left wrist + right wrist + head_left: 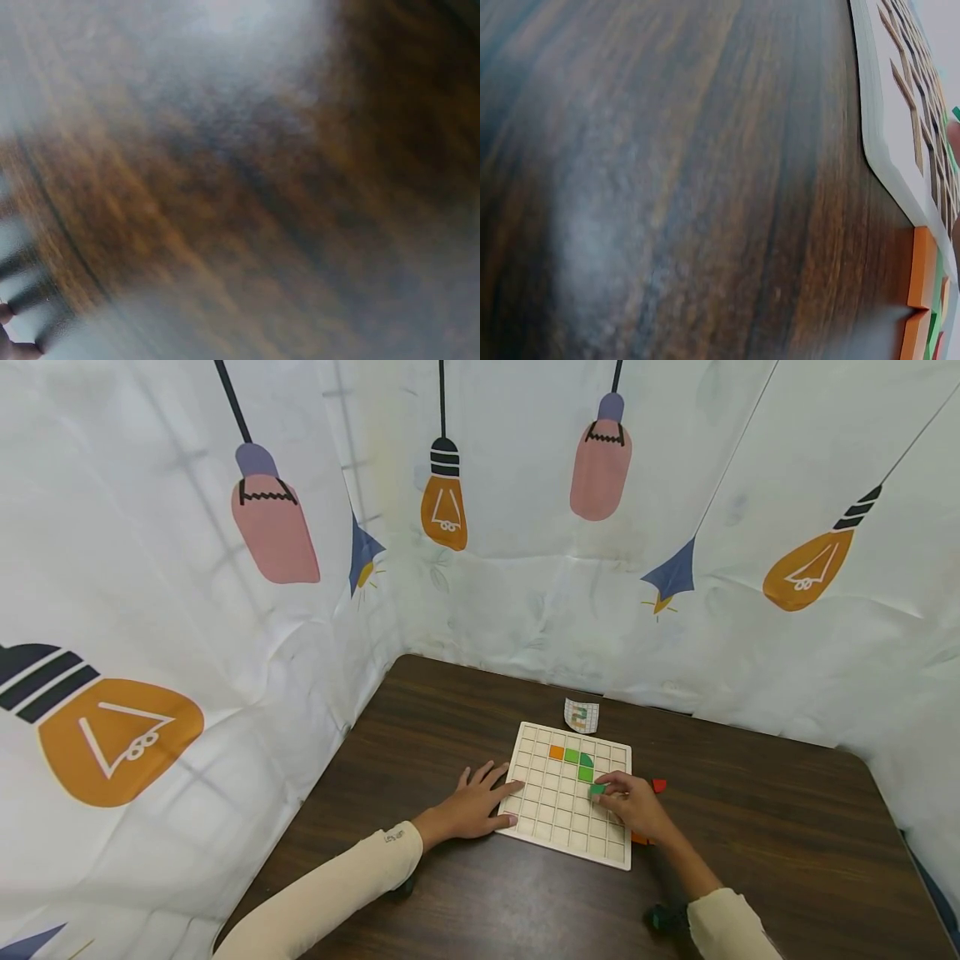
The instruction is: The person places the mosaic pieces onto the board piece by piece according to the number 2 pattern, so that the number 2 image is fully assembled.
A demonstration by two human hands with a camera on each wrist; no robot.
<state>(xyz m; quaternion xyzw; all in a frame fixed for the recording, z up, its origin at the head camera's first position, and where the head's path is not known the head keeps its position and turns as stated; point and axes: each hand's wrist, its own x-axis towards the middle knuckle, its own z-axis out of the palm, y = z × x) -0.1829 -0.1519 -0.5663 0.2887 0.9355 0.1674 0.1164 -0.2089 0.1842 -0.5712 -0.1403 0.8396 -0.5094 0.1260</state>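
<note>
A pale wooden grid board [551, 810] lies on the dark table. Near its top, an orange square tile [557, 752], a light green tile [572, 756], a dark green tile with a curved edge [587, 761] and another light green tile [586, 773] sit in its cells. My right hand [633, 802] pinches a green tile [597, 790] over the board's right part. With fingers spread, my left hand [472, 806] rests on the board's left edge. In the left wrist view only fingertips [26, 350] show at the lower left corner.
A small printed pattern card [582, 716] lies behind the board. A red piece [659, 785] and orange pieces [641, 839] lie by its right edge; the right wrist view shows orange blocks [922, 268] beside the board's corner. White fabric printed with lamps [510, 602] hangs behind the table.
</note>
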